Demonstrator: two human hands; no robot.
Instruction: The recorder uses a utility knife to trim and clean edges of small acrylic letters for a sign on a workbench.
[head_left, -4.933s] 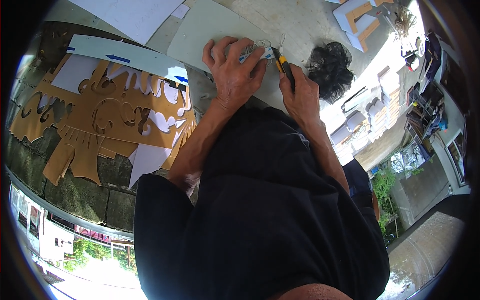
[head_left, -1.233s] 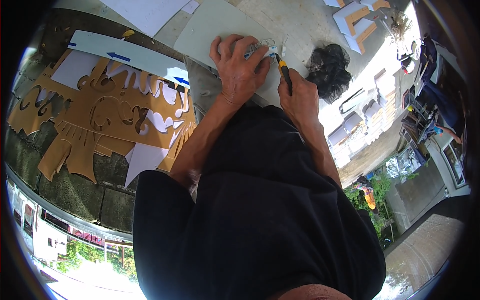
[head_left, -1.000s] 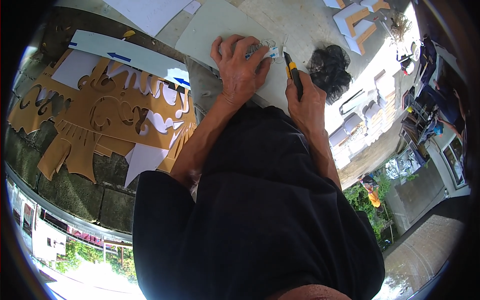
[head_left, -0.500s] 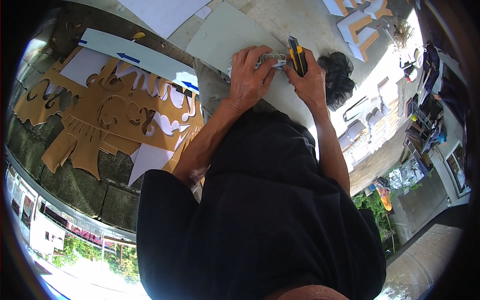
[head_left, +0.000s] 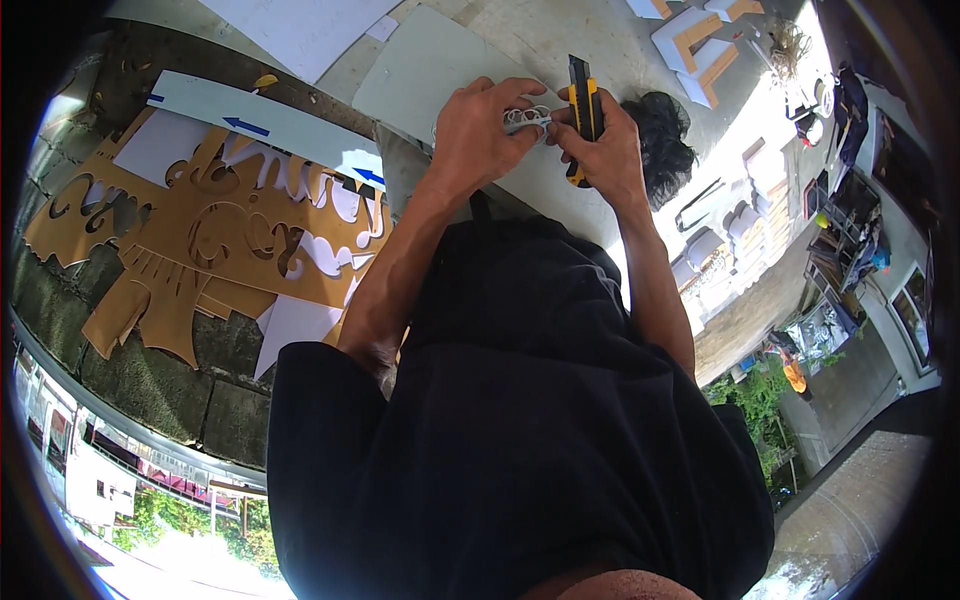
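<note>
My left hand (head_left: 478, 135) is closed round a small white piece with curly, looped edges (head_left: 524, 119), held over a grey board (head_left: 425, 62). Much of the piece is hidden by my fingers. A yellow and black box cutter (head_left: 582, 98) is gripped in my right hand (head_left: 612, 155), with its blade end pointing away from me. The thumb and a fingertip of that same hand pinch at the right end of the white piece. Just right of my right hand lies a black, crumpled, net-like bundle (head_left: 662, 145).
On the left, brown cut-out sheets (head_left: 220, 235) with white pieces lie over dark paving slabs. A long white strip with blue arrows (head_left: 285, 128) lies beyond them. White paper (head_left: 300, 30) is at the far side; brown and white cut letters (head_left: 692, 50) are at the far right.
My left fingers have curled in round the white piece. My right thumb and fingertip now pinch its end, and the box cutter stands more upright in that hand. The view has shifted slightly.
</note>
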